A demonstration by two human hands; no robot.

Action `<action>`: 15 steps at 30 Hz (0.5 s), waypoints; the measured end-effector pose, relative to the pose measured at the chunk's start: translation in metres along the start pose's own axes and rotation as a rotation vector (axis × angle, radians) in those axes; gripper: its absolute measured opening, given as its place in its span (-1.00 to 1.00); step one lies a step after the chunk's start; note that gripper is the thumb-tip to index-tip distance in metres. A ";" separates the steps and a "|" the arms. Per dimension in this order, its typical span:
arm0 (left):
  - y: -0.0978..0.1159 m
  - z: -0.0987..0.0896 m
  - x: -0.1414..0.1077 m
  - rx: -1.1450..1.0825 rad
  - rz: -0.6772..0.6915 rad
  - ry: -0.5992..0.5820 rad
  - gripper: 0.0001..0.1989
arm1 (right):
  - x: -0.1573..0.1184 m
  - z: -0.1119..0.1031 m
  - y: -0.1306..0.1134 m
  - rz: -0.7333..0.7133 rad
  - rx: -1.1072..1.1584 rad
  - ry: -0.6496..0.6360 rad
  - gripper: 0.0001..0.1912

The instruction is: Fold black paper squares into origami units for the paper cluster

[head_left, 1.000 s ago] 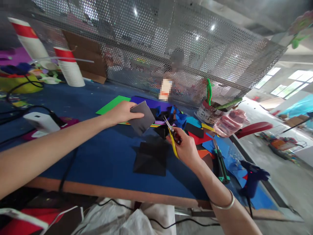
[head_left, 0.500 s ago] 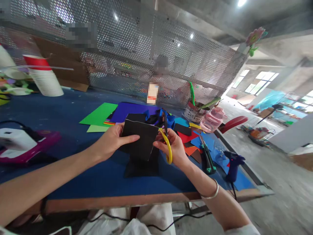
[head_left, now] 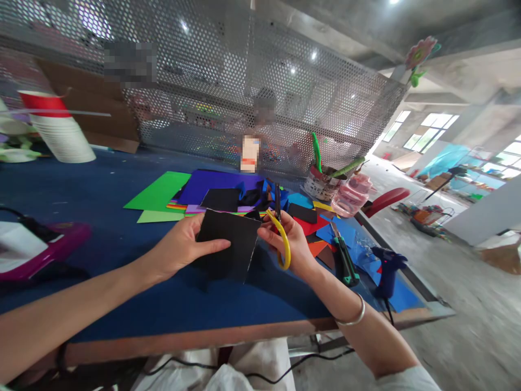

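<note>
My left hand [head_left: 193, 244] pinches a black sheet of card [head_left: 228, 255] by its left side, thumb across the front and fingers behind. The card is held above the blue table, and its top and right edges show pale, ragged lines. At the card's right side, my right hand [head_left: 291, 244] is closed on yellow-handled scissors [head_left: 284, 244], whose dark blades point up and away. Whether the blades touch the card cannot be made out. Just behind lie a stack of coloured sheets [head_left: 217, 182], another black piece [head_left: 222, 199] and dark blue ribbon-like strips [head_left: 264, 193].
To the right lie a utility knife [head_left: 345, 255], a dark blue glue gun [head_left: 386, 271] and paper scraps. A pink bottle [head_left: 353, 195] and a pot [head_left: 321, 182] stand behind them. Stacked paper cups [head_left: 61, 130] and a purple device [head_left: 49, 252] are left. A perforated metal screen [head_left: 195, 87] rises behind.
The black card has moved down and toward me, uncovering another black piece on the stack behind. The scissors have come away from its top right corner. The view has shifted slightly.
</note>
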State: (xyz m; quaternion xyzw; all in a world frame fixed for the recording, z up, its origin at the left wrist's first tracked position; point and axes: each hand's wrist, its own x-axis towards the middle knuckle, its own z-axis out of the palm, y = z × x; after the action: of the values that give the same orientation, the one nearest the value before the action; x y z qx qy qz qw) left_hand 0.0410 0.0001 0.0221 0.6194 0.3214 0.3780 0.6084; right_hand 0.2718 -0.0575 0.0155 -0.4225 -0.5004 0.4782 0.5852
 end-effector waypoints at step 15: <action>0.003 0.003 0.000 -0.092 -0.020 0.176 -0.41 | -0.005 0.011 0.009 0.070 -0.009 -0.082 -0.32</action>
State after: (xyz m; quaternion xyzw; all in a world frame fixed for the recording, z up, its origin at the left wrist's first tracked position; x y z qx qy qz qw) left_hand 0.0430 -0.0017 0.0252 0.5521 0.3617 0.4393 0.6094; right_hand 0.2598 -0.0606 0.0070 -0.4226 -0.5110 0.5130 0.5451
